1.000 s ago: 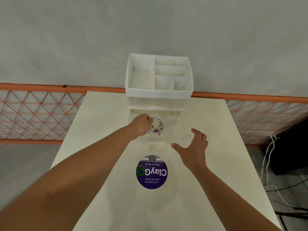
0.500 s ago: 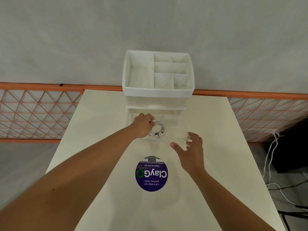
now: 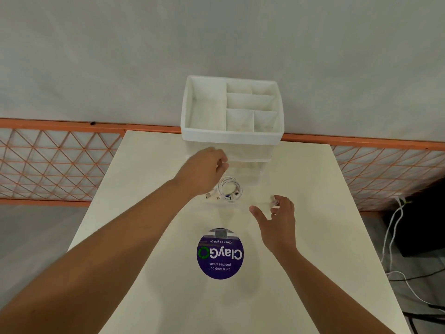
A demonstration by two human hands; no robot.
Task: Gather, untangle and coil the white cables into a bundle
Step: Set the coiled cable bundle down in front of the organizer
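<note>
A coiled bundle of white cables (image 3: 230, 189) with its plugs pointing left lies inside a clear drawer (image 3: 258, 202), which is pulled out from under a white organizer (image 3: 231, 137). My left hand (image 3: 204, 169) hovers just above and to the left of the coil, fingers loosely curled, holding nothing. My right hand (image 3: 277, 220) is at the drawer's front right, its fingertips closed on the clear front edge and its thumb spread apart.
The organizer stands at the far edge of a cream table (image 3: 144, 189), its top tray divided into several compartments. A round purple sticker (image 3: 220, 254) sits near me. An orange lattice fence (image 3: 48, 165) runs behind. Loose white cables (image 3: 395, 227) hang off to the right.
My left hand let go of the coil and lifted away toward the organizer; the coil now rests in the drawer. My right hand moved forward onto the drawer's front edge.
</note>
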